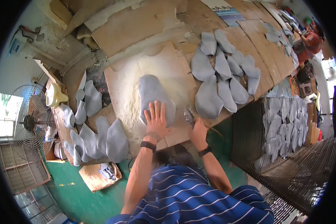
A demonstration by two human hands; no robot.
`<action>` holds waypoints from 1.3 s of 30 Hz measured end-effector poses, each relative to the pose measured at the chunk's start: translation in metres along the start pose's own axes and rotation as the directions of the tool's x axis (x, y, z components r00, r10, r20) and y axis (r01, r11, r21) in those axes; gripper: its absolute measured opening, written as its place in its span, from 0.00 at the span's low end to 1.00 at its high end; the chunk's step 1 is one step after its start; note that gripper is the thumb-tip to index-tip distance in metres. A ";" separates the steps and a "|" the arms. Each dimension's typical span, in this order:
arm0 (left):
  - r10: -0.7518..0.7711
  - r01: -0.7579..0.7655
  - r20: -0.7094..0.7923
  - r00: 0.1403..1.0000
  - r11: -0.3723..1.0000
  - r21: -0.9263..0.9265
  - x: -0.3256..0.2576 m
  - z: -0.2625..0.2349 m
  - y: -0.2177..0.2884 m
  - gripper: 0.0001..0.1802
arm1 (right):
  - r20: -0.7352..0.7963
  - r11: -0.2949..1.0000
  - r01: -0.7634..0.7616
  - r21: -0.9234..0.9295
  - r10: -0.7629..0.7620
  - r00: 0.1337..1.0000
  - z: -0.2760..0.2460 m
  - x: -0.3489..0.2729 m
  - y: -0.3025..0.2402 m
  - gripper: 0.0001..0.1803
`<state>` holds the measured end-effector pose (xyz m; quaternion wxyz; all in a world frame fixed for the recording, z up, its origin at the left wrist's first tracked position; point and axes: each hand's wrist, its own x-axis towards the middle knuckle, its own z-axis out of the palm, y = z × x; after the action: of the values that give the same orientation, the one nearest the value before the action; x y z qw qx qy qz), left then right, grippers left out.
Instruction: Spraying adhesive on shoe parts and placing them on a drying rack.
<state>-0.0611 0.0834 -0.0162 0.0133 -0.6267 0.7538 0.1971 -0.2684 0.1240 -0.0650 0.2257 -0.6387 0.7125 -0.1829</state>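
Observation:
My left hand [156, 118] lies flat with fingers spread on a grey cut piece [153, 89], long and rounded at the far end. The piece rests on a cardboard board [123, 80] coated with pale yellowish residue. To the right, my right hand [199, 132] is wrapped round a small metal spray gun [189, 116], held just past the right edge of the piece. A thin brown hose or cord shows beside that hand. Whether anything is coming out of the spray gun is too faint to tell.
Grey pieces [207, 99] lie overlapping on the cardboard-covered table to the right; more grey pieces [117, 140] lie left. A large fan [29, 121] stands far left. Grey pieces hang on a rack [283, 127] at right. Another person [311, 43] is far right.

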 end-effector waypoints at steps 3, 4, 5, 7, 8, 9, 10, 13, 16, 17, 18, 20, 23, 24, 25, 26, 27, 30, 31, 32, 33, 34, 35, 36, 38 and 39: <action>-0.026 0.026 0.058 0.998 1.000 0.001 -0.001 0.003 -0.001 0.66 | -0.116 0.993 0.064 0.101 -0.052 0.992 -0.033 -0.034 -0.001 0.14; -0.016 0.015 0.050 0.999 1.000 0.013 -0.002 0.005 -0.001 0.66 | -0.145 0.985 0.097 0.142 -0.076 0.986 -0.044 -0.045 -0.005 0.13; -0.007 0.007 0.011 1.000 1.000 0.006 -0.003 0.006 -0.001 0.68 | -0.199 0.980 0.100 0.172 -0.065 0.978 -0.056 -0.057 -0.011 0.13; -0.003 0.003 -0.045 0.999 1.000 0.003 -0.005 0.010 -0.002 0.68 | -0.175 0.945 0.034 0.324 0.024 0.984 -0.087 -0.082 -0.021 0.11; -0.001 0.001 -0.054 0.999 1.000 0.003 -0.007 0.012 -0.002 0.68 | -0.144 0.926 -0.020 0.378 0.080 0.986 -0.102 -0.096 -0.027 0.12; -0.005 0.005 -0.094 0.996 1.000 0.000 -0.008 0.014 -0.002 0.67 | -0.155 0.925 -0.004 0.379 0.068 0.986 -0.116 -0.109 -0.033 0.14; -0.015 0.014 -0.112 0.994 1.000 -0.017 -0.009 0.016 -0.001 0.67 | -0.155 0.920 0.005 0.392 0.061 0.986 -0.130 -0.123 -0.038 0.17; -0.037 0.027 -0.174 0.984 0.998 -0.059 -0.010 0.021 -0.001 0.61 | -0.125 0.966 0.121 0.229 -0.094 0.988 -0.169 -0.167 -0.048 0.17; -0.066 0.057 -0.229 0.971 0.997 -0.046 -0.007 0.023 -0.001 0.55 | -0.270 0.937 0.251 0.244 -0.183 0.945 -0.184 -0.206 -0.064 0.10; -0.062 0.056 -0.220 0.974 0.998 -0.034 -0.006 0.023 -0.001 0.54 | -0.212 0.937 0.152 0.315 -0.087 0.974 -0.190 -0.221 -0.069 0.18; -0.066 0.057 -0.183 0.981 0.997 -0.055 -0.006 0.023 -0.002 0.54 | -0.191 0.933 0.076 0.353 -0.008 0.982 -0.197 -0.238 -0.073 0.18; -0.107 0.109 -0.135 0.985 0.994 0.005 -0.010 0.021 -0.001 0.49 | -0.189 0.911 0.054 0.408 0.027 0.982 -0.206 -0.266 -0.086 0.15; -0.149 0.142 -0.142 0.979 0.988 -0.056 -0.019 0.016 -0.001 0.49 | -0.227 0.873 0.145 0.466 -0.041 0.973 -0.214 -0.297 -0.100 0.24; -0.155 0.146 -0.128 0.980 0.986 -0.074 -0.020 0.014 0.000 0.50 | -0.204 0.873 0.141 0.466 -0.048 0.978 -0.223 -0.305 -0.103 0.26; -0.150 0.136 -0.118 0.982 0.984 -0.116 -0.020 0.013 0.001 0.50 | -0.204 0.873 0.156 0.462 -0.066 0.977 -0.228 -0.309 -0.106 0.26; -0.171 0.159 -0.120 0.978 0.981 -0.108 -0.020 0.012 0.001 0.50 | -0.180 0.851 0.110 0.513 -0.018 0.983 -0.231 -0.313 -0.109 0.28; -0.163 0.150 -0.117 0.980 0.982 -0.114 -0.020 0.012 0.001 0.50 | -0.149 0.825 0.060 0.562 0.029 0.988 -0.235 -0.316 -0.114 0.30; -0.172 0.163 -0.083 0.982 0.981 -0.103 -0.014 0.013 -0.001 0.51 | -0.050 0.792 -0.002 0.610 0.041 0.998 -0.251 -0.312 -0.125 0.33; -0.158 0.147 -0.091 0.983 0.982 -0.119 -0.012 0.015 -0.002 0.51 | -0.052 0.768 0.016 0.640 0.022 0.998 -0.255 -0.311 -0.129 0.37; -0.147 0.131 -0.097 0.984 0.980 -0.152 -0.011 0.018 -0.003 0.52 | -0.043 0.773 0.027 0.634 0.001 0.999 -0.260 -0.307 -0.131 0.37; -0.172 0.155 -0.101 0.980 0.975 -0.157 -0.011 0.020 -0.004 0.52 | 0.009 0.776 0.006 0.630 -0.015 1.000 -0.266 -0.303 -0.133 0.39; -0.164 0.150 -0.111 0.980 0.981 -0.124 -0.012 0.023 -0.005 0.52 | 0.059 0.779 -0.022 0.627 -0.020 0.998 -0.274 -0.302 -0.133 0.41; -0.130 0.120 -0.105 0.986 0.988 -0.097 -0.009 0.023 -0.006 0.52 | 0.062 0.782 0.061 0.621 -0.126 0.990 -0.279 -0.297 -0.133 0.39; -0.126 0.123 -0.089 0.988 0.992 -0.039 -0.008 0.023 -0.007 0.58 | 0.035 0.784 0.069 0.617 -0.115 0.993 -0.284 -0.295 -0.132 0.39; -0.113 0.112 -0.017 0.993 0.992 -0.050 -0.003 0.018 -0.015 0.80 | 0.105 0.804 0.081 0.590 -0.176 0.979 -0.300 -0.292 -0.129 0.36; -0.104 0.105 0.012 0.994 0.992 -0.063 0.000 0.014 -0.016 0.83 | 0.086 0.814 0.127 0.567 -0.212 0.973 -0.308 -0.291 -0.126 0.32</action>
<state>-0.0487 0.0856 -0.0337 0.0067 -0.6645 0.7133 0.2228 -0.3107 0.3897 0.2860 0.4362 -0.6176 0.5497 -0.3551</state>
